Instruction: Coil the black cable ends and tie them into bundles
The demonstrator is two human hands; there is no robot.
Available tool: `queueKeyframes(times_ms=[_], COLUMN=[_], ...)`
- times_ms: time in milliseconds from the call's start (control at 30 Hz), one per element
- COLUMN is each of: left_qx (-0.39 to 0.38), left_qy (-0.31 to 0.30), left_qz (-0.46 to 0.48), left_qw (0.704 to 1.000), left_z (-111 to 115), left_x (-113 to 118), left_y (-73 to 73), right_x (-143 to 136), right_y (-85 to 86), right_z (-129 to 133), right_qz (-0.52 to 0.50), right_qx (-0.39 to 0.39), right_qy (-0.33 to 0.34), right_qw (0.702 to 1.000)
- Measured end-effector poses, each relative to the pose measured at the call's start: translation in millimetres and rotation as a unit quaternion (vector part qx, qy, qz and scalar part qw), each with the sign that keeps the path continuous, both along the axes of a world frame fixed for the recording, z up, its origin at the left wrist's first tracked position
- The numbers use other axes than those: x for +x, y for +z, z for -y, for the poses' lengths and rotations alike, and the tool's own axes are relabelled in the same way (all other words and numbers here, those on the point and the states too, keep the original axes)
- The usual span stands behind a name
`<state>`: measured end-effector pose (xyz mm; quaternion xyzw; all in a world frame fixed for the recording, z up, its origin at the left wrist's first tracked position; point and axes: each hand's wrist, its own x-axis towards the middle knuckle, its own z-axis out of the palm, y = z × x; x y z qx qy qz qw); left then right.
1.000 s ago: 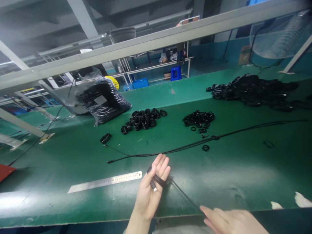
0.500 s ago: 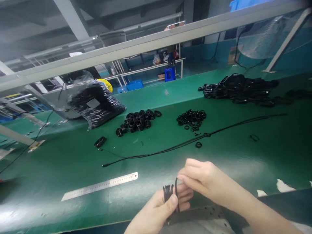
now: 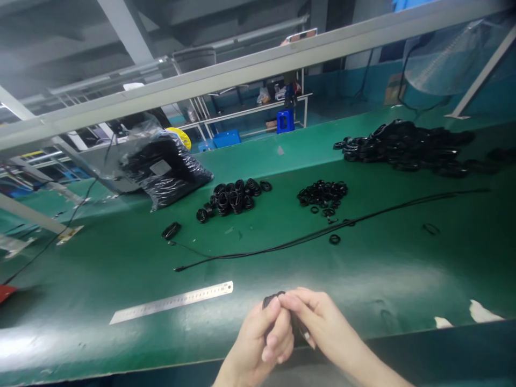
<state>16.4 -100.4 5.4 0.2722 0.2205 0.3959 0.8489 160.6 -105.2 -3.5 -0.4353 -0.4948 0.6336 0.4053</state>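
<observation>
Above the front edge of the green table, my left hand (image 3: 266,336) is wrapped round a small coil of black cable (image 3: 271,299). My right hand (image 3: 318,320) touches it, thumb and fingers pinched at the coil's right side. Fingers hide most of the coil. Beyond the hands, a long black cable (image 3: 282,245) lies across the table. Wound black coils (image 3: 229,199) form a cluster behind it on the left, and small black rings (image 3: 322,193) are heaped further right. A steel ruler (image 3: 173,302) lies to the left of my hands.
A plastic bag of black items (image 3: 165,169) stands at the back left. One black coil (image 3: 171,230) lies alone before it. A large black pile (image 3: 407,148) sits at the back right. A metal rail (image 3: 258,67) spans above the table (image 3: 121,269).
My right hand has moved left and down against my left hand. My left fingers have curled closed over the coil, whose loops were spread in view before. The view has shifted slightly.
</observation>
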Motion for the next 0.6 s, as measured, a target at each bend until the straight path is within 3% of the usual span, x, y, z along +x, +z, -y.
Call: queueKeyframes(times_ms=[167, 267, 333, 433, 600], left_qx=[-0.037, -0.059, -0.052, -0.030, -0.034], left_qy=[0.032, 0.011, -0.004, -0.017, -0.006], left_qz=[-0.041, -0.076, -0.090, -0.107, -0.142], left_qw=[0.998, 0.995, 0.995, 0.994, 0.989], left_z=[1, 2, 2, 4, 11], left_x=[1, -3, -5, -5, 3], left_y=[-6.5, -13.1, -14.7, -11.8, -2.6], right_x=[-2, 2, 3, 3, 12], right_y=[-2.0, -4.1, -6.8, -11.4, -12.0], right_z=[2, -3, -6, -10, -11], right_qz=[0.010, 0.023, 0.011, -0.025, -0.071], right_qx=[-0.008, -0.018, -0.024, -0.015, -0.043], right_qy=[0.060, 0.125, 0.134, 0.129, 0.187], right_qw=[0.998, 0.992, 0.991, 0.991, 0.979])
